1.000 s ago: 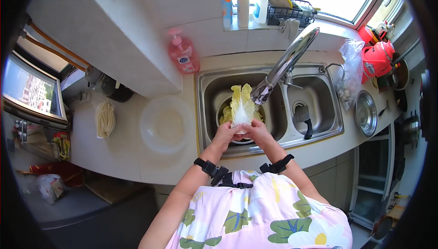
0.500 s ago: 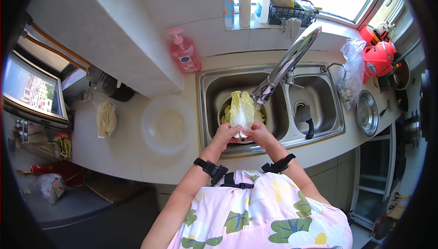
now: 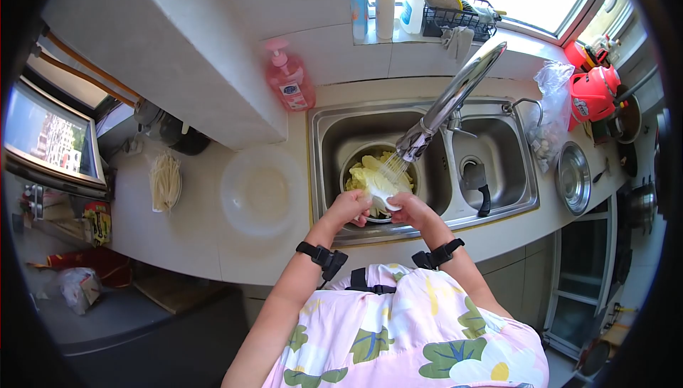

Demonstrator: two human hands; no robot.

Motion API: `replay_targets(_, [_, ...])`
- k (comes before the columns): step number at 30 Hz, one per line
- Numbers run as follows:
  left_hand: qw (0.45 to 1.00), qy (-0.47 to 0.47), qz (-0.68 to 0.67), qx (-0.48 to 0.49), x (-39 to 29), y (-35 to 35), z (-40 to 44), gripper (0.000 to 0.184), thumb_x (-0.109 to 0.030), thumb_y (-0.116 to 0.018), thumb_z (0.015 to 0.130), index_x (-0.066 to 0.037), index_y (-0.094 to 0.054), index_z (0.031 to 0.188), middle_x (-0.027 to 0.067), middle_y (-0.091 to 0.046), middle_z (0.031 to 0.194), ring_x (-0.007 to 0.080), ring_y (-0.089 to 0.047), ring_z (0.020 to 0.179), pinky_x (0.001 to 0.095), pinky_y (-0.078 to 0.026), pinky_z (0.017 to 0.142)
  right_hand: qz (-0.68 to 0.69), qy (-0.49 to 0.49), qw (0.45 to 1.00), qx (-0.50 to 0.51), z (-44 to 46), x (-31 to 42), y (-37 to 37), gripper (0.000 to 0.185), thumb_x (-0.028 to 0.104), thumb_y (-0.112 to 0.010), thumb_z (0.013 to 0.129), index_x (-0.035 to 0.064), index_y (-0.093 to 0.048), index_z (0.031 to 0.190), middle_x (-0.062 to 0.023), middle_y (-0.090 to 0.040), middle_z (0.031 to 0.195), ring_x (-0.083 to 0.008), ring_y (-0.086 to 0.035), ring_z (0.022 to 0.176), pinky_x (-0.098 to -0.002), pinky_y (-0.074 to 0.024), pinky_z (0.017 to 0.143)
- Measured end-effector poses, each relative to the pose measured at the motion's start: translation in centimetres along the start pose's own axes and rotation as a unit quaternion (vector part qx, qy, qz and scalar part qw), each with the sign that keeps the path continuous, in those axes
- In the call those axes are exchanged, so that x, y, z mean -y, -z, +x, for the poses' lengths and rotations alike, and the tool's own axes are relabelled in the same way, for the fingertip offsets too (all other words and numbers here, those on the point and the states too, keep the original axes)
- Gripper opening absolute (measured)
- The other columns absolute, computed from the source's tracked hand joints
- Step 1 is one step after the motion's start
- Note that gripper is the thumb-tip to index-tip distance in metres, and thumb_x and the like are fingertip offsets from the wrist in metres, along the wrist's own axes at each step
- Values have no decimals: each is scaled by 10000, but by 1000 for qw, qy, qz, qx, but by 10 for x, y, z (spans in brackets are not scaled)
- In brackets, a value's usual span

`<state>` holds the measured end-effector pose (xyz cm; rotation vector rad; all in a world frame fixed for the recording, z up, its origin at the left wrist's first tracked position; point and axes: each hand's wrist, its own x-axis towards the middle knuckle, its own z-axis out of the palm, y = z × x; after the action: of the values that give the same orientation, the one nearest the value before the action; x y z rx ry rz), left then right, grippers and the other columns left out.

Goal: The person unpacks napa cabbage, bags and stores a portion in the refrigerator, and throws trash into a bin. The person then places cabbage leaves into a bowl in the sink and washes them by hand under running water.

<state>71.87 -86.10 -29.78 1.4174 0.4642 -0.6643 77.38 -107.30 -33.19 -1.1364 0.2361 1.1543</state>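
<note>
Water runs from the chrome faucet (image 3: pixel 420 139) onto a cabbage leaf (image 3: pixel 376 180) above a metal bowl (image 3: pixel 417 178) in the left sink basin (image 3: pixel 434 210). More yellow-green leaves lie in the bowl. My right hand (image 3: pixel 410 210) is closed on the white stem end of the leaf. At the leaf's left side, my left hand (image 3: pixel 350 207) has its fingers curled near the stem; whether it grips the leaf is hard to make out.
A cleaver (image 3: pixel 478 187) lies in the right basin. Left of the sink are a translucent round lid or plate (image 3: pixel 262 192) and pale noodle-like strands (image 3: pixel 166 183). Pink soap bottle (image 3: pixel 290 78) stands behind; a metal bowl (image 3: pixel 573 178) sits at right.
The leaf has gone from upright between both hands to tilted and lower over the bowl, under the water. My hands have moved slightly apart, the left one leftward.
</note>
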Motion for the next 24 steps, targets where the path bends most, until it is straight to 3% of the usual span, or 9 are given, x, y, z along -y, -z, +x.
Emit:
replay_targets(3, [990,-29,111,-78,-1,16,4,154,-161,-574,877,-23,-595,941,43,-596,668,113,-559,453,268,-511,440,30,18,997,-65,-7,9,10,103,218,-551,864,115,-547,852,2,-558,718,-105,-516,589,-291,-480,606])
replay_targets(7, [982,-4,108,-154,-1,43,4,160,-138,-513,909,-5,-588,956,67,-615,669,128,-578,453,269,-501,422,60,45,985,-157,-1,12,35,95,205,-540,853,109,-539,847,-12,-546,709,-110,-494,574,-290,-468,594])
replay_targets(9, [985,1,87,-150,-2,46,1,195,-153,-504,930,-8,-562,1047,82,-629,725,135,-595,487,267,-512,444,20,53,982,-179,0,14,34,113,232,-558,862,119,-549,867,-3,-558,723,-106,-511,587,-271,-467,593])
replay_targets(11, [990,-37,-99,-94,5,37,6,241,-189,-504,950,-10,-522,1109,93,-639,823,137,-629,601,258,-536,523,-66,91,976,-187,-5,18,8,146,256,-577,881,116,-579,920,6,-584,759,-101,-546,619,-250,-470,597])
replay_targets(12, [986,-61,-143,-64,8,29,9,231,-180,-566,921,-32,-515,1091,94,-641,898,147,-645,715,270,-556,631,-72,107,979,-158,7,7,10,192,272,-596,896,109,-599,998,12,-607,803,-98,-575,667,-243,-481,609])
replay_targets(16, [959,-70,-272,-47,1,-10,12,293,-235,-665,875,-59,-555,1081,41,-648,890,126,-638,749,282,-540,697,-111,90,986,-87,23,-13,-14,211,265,-589,923,93,-615,1043,11,-633,898,-98,-602,778,-256,-496,688])
replay_targets(19, [963,-117,-222,-97,15,-9,25,226,-223,-672,867,-75,-599,1021,13,-647,846,124,-637,741,264,-535,676,-156,66,984,-50,11,-9,-27,206,248,-592,921,89,-616,1050,11,-631,911,-99,-602,795,-261,-502,709])
replay_targets(21, [959,-132,-235,-91,19,-9,26,193,-205,-673,862,-61,-623,979,20,-655,838,122,-641,725,262,-537,664,-115,80,988,-68,11,0,-29,195,221,-598,917,89,-611,1061,4,-639,947,-103,-610,809,-263,-507,717])
replay_targets(24, [974,-92,-206,-17,19,-7,22,212,-175,-666,848,-22,-625,988,68,-672,869,133,-651,703,268,-541,655,-55,103,993,-20,21,-3,-19,273,176,-626,871,46,-601,1111,-56,-647,991,-142,-637,817,-291,-520,720])
